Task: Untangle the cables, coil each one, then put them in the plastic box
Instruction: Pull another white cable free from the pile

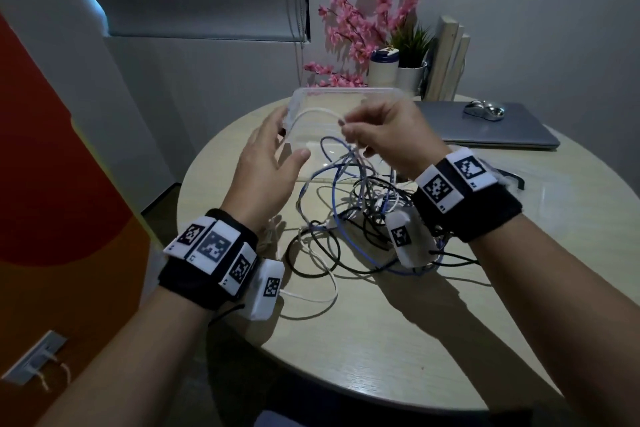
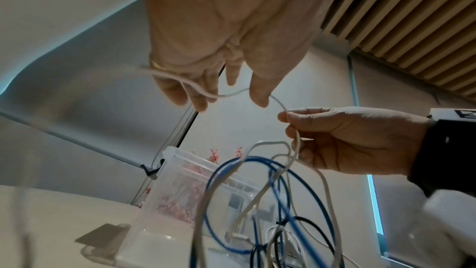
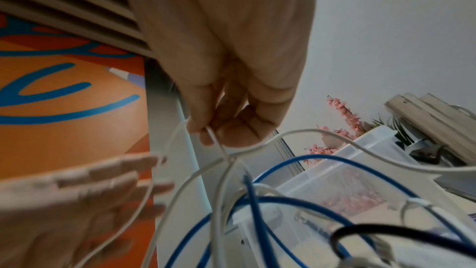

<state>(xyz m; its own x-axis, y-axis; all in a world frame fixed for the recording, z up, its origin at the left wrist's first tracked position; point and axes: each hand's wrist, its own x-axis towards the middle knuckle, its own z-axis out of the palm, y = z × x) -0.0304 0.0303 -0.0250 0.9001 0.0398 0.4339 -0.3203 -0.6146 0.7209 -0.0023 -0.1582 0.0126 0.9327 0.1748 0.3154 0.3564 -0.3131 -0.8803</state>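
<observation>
While your right hand [image 1: 384, 135] is raised above the round pale wooden table [image 1: 398, 340], its thumb and forefinger are pinched together on a thin white cable [image 2: 280, 105], with the remaining fingers curled beneath. Your left hand [image 1: 266, 163] is held up beside it, fingers straight and spread, gripping nothing; the same white cable runs across its fingertips [image 2: 259, 97], as the left wrist view shows. From the pinch the white cable arcs toward your left hand and also drops into the tangle. The tangle [image 1: 349, 218] consists of blue, white and black round-sheathed cables looped through one another; its upper loops are lifted, and the rest lies on the table between your wrists. The clear rectangular plastic box [image 1: 346, 94] stands open on the table just behind your hands, touching the far edge of the tangle. Behind the box lie a closed grey laptop [image 1: 485, 132] and pink artificial blossoms [image 1: 363, 21].
</observation>
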